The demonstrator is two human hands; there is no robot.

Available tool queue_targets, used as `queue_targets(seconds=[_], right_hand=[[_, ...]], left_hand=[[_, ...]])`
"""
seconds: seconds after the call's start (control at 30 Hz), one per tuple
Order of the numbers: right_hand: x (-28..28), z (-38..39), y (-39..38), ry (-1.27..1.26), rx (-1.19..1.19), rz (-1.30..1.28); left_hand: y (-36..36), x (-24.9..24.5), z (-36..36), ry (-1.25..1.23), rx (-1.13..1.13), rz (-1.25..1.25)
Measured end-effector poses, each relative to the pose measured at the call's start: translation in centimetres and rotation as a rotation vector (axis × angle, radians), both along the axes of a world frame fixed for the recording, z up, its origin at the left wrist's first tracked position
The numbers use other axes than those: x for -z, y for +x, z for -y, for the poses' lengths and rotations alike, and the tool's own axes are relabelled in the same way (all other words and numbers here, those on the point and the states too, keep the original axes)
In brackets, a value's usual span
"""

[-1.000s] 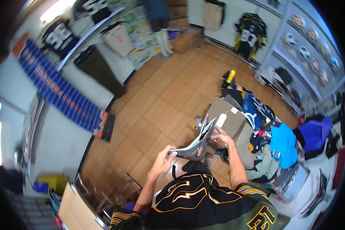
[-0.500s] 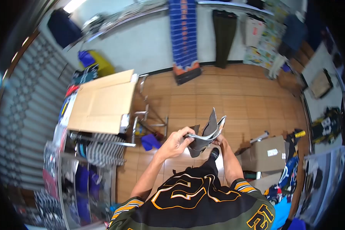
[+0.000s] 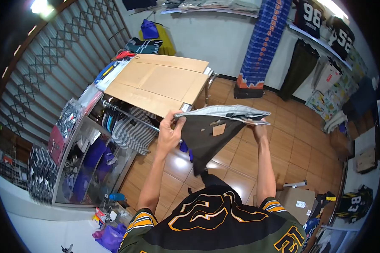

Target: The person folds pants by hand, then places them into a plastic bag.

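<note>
A dark grey-brown garment with a pale inner waistband [image 3: 211,133] hangs stretched between my two hands, its lower part tapering down. A small orange-brown tag is attached to its upper front. My left hand [image 3: 171,133] pinches the left end of the waistband, thumb in front. At the right end, my right hand [image 3: 257,124] grips the waistband, its fingers partly hidden by the fabric.
A table topped with flat cardboard [image 3: 160,82] stands ahead on the left, above striped clothes. A glass display case [image 3: 78,168] is at left. A cardboard box [image 3: 293,202] sits at lower right. Trousers [image 3: 299,69] hang on the far wall beside a blue patterned column [image 3: 264,42].
The garment was bunched and folded between close-set hands; now it is spread wide and raised, with my hands farther apart. The view has turned left.
</note>
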State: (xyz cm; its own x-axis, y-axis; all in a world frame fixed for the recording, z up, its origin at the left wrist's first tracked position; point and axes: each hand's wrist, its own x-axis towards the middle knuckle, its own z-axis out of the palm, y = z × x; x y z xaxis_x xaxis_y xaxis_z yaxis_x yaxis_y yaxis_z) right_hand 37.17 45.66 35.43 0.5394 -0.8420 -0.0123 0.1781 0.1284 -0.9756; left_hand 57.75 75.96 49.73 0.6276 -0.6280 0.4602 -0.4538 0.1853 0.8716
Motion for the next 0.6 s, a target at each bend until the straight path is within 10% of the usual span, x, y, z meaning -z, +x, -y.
queue_targets(seconds=[0.6], right_hand=[[-20.5,6.2,27.4,-0.546,0.144,0.353]], left_hand=[[18.1,-10.6,0.5,-0.277,-0.145,0.117]])
